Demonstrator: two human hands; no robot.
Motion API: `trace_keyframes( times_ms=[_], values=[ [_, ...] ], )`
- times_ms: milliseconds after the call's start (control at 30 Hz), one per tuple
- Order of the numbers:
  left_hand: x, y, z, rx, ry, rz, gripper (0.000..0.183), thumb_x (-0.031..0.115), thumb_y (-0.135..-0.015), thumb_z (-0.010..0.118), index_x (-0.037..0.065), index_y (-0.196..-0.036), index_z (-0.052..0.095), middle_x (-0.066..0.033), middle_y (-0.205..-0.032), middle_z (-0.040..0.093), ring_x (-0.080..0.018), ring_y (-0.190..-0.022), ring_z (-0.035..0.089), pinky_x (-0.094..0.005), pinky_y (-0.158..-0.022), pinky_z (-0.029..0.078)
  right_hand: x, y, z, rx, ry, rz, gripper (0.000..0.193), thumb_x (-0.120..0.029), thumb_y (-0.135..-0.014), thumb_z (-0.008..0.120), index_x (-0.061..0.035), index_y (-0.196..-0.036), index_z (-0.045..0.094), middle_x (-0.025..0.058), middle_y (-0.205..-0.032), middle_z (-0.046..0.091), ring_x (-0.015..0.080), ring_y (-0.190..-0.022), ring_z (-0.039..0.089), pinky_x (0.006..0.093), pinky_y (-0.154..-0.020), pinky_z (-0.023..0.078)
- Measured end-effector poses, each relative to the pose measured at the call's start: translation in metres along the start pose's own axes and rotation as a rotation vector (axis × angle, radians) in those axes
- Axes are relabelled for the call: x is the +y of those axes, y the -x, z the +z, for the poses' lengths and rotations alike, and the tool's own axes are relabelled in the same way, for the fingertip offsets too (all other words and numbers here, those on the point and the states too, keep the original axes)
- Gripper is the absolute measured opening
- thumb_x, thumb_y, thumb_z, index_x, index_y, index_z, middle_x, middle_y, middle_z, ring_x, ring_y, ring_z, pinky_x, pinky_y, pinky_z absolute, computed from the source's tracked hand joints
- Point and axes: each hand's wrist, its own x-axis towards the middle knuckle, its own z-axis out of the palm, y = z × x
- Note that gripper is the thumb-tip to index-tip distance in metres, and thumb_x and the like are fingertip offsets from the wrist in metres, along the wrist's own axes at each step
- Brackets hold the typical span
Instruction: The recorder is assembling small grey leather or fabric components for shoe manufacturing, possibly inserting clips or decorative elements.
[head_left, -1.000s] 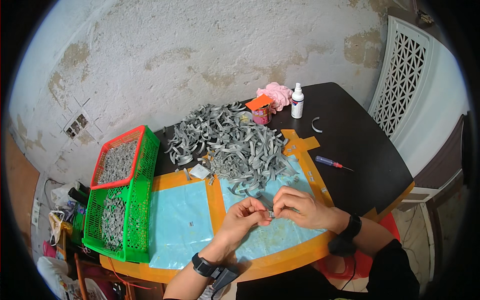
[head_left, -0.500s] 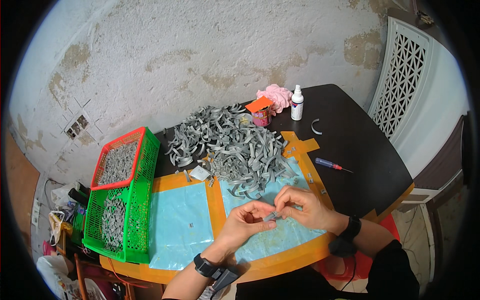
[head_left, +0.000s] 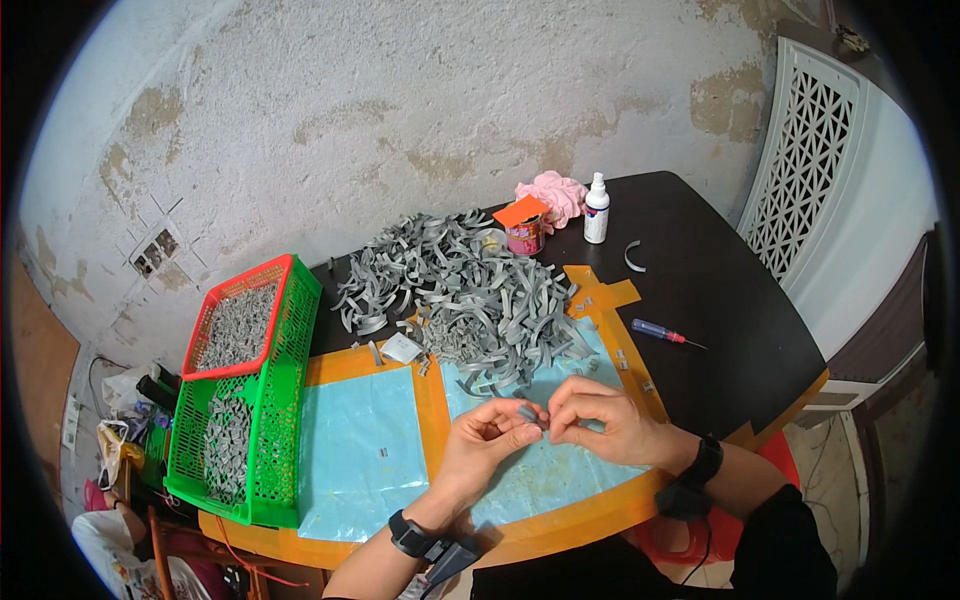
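Note:
Over the blue sheet (head_left: pixel 360 440), my two hands meet at the fingertips. My left hand (head_left: pixel 487 438) is closed, pinching a small grey piece (head_left: pixel 527 412) between thumb and fingers. Curled and pinched, my right hand (head_left: pixel 600 422) touches the same spot from the other side; what its fingertips hold, if anything, is hidden. Just beyond the hands lies a large heap of curved grey strips (head_left: pixel 520 310), with smaller grey bits (head_left: pixel 452 335) mixed in at its near side.
At the left, a green basket (head_left: pixel 275 440) and a red basket (head_left: pixel 277 325) hold many small grey pieces. A screwdriver (head_left: pixel 660 330) lies at the right, with a white spray bottle (head_left: pixel 596 210), a tin (head_left: pixel 525 236) and a pink cloth (head_left: pixel 553 195) farther back.
The grey piece between my fingers has turned and shifted slightly away from me and left. My right hand's fingers have curled more and moved a little.

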Motion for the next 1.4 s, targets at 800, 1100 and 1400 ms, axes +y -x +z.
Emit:
trace_keyframes(
  times_ms=[800,1100,1400],
  values=[
    [0.015,0.006,0.006,-0.039,-0.509,-0.043,0.019,-0.005,-0.078,0.071,-0.002,-0.096,0.068,-0.0047,-0.093,0.065,-0.0092,-0.087,0.062,-0.0226,-0.076,0.052,0.004,0.003,-0.006,-0.127,-0.553,0.233,0.008,0.004,-0.087,0.059,0.0006,-0.094,0.058,0.0062,-0.102,0.050,0.0126,-0.089,0.056,0.0245,-0.068,0.051],
    [0.011,0.005,0.007,0.012,-0.783,0.163,0.011,0.001,-0.079,0.072,0.003,-0.089,0.070,-0.0028,-0.089,0.066,-0.0066,-0.075,0.059,-0.0222,-0.068,0.050,0.011,0.005,0.002,-0.111,-0.585,0.385,0.008,0.004,-0.087,0.059,0.0019,-0.095,0.059,0.0072,-0.105,0.049,0.0130,-0.086,0.060,0.0257,-0.071,0.052],
    [0.009,0.007,0.007,0.012,-0.311,0.006,0.016,-0.006,-0.081,0.068,-0.002,-0.097,0.067,-0.0041,-0.090,0.067,-0.0096,-0.088,0.064,-0.0214,-0.076,0.052,0.005,0.002,-0.004,-0.061,-0.676,0.540,0.013,-0.003,-0.087,0.064,0.0031,-0.097,0.058,0.0080,-0.087,0.064,0.0130,-0.080,0.062,0.0257,-0.075,0.051]
  ],
)
